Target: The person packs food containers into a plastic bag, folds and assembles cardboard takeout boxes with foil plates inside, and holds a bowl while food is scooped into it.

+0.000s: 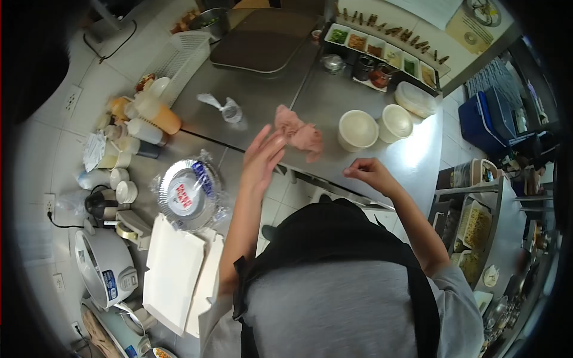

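Note:
My left hand (pixel 263 156) is over the front edge of the steel table, its fingers stretched out and apart, just left of a crumpled pink cloth (pixel 298 132). Whether the fingertips touch the cloth is hard to tell. My right hand (pixel 369 174) hovers by the table edge, fingers curled together; anything inside them is too small to make out. Beyond it stand two round white tubs (pixel 358 130) (pixel 396 123), side by side. A small knotted clear plastic bag (pixel 230 111) lies on the steel to the left of the cloth.
A brown tray (pixel 266 39) lies at the back beside a white basket (pixel 182 65). Topping containers (pixel 384 55) line the back right. Sauce bottles (pixel 156 112), wrapped foil plates (pixel 188 192), white boxes (pixel 173 271) and a rice cooker (pixel 106 267) are at the left.

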`<action>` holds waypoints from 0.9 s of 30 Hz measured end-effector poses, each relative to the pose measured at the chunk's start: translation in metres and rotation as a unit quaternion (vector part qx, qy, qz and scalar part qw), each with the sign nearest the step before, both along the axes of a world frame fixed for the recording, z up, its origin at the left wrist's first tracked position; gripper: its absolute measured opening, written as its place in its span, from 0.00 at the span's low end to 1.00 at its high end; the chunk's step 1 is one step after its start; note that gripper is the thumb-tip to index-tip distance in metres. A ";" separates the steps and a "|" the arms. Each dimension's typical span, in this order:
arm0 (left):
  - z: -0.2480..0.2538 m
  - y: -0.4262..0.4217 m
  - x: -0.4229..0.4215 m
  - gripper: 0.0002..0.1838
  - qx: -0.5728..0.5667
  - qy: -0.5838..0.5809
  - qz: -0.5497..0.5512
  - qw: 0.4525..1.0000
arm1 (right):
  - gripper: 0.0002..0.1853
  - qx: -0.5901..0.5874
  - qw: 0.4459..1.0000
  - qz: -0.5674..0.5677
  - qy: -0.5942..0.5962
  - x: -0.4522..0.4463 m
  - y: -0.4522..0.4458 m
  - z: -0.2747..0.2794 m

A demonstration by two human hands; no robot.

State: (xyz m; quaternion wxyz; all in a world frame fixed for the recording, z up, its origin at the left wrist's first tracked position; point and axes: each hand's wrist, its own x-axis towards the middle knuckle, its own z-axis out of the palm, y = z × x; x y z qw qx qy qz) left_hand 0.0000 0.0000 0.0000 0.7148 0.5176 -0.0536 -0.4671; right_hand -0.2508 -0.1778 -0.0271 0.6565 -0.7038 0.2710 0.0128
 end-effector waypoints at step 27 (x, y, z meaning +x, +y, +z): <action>-0.156 -0.189 -0.061 0.23 0.107 -0.101 -0.048 0.988 | 0.09 -0.224 0.973 0.041 0.034 -0.036 -0.115 -0.061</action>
